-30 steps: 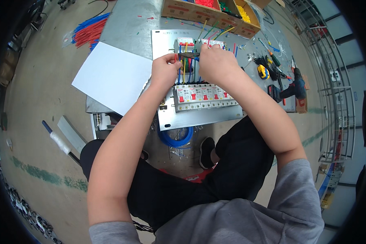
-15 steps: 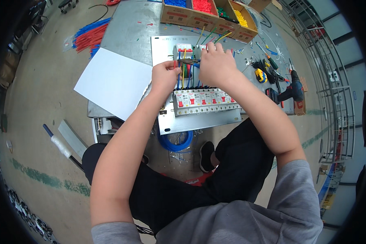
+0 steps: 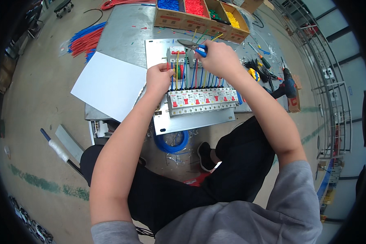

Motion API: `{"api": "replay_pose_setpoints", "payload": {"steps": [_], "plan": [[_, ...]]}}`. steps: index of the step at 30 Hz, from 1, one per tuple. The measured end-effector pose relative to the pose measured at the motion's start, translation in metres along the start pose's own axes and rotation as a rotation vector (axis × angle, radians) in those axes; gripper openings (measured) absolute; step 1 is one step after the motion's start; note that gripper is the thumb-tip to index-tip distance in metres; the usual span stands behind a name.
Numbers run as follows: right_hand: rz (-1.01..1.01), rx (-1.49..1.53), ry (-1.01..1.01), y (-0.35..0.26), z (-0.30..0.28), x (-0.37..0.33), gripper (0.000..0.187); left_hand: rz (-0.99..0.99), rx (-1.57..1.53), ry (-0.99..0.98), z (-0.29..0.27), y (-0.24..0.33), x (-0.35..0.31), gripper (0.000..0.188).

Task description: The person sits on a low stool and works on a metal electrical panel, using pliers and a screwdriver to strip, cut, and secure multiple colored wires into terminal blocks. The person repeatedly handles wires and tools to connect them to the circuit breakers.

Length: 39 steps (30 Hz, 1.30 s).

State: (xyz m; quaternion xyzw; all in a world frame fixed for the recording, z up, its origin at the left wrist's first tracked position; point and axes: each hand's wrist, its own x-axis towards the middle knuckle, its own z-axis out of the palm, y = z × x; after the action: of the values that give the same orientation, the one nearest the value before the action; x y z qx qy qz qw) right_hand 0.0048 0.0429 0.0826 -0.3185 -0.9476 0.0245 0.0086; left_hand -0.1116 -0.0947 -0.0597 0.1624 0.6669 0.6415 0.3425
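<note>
A red wire [image 3: 168,66] and some cutters [image 3: 188,43]

The right hand [image 3: 219,59] is wrapped around the cutters, which have blue handles, by the far edge of a shiny metal plate [image 3: 191,121]. The left hand [image 3: 158,81] pinches the red wire near the plate's left side. The plate lies on the gray tabletop [image 3: 122,38], with a row of white switches [image 3: 202,101] across its near part.
</note>
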Motion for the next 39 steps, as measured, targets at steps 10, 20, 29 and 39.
{"api": "replay_pose_setpoints", "payload": {"steps": [10,20,29,39], "plan": [[0.024,0.128,-0.23,0.014,-0.001,-0.016,0.046,-0.001,0.007,0.073,0.006,-0.002,0.003,0.024],[0.026,0.148,-0.362,0.025,0.011,-0.005,0.044,-0.035,0.025,0.086,0.008,0.004,0.001,0.023],[0.03,0.17,-0.414,0.026,0.014,0.002,0.046,-0.067,0.147,-0.082,-0.003,0.016,0.004,0.022],[0.027,0.18,-0.405,0.026,0.01,0.001,0.045,-0.111,0.181,-0.164,-0.01,0.013,0.01,0.016]]}}
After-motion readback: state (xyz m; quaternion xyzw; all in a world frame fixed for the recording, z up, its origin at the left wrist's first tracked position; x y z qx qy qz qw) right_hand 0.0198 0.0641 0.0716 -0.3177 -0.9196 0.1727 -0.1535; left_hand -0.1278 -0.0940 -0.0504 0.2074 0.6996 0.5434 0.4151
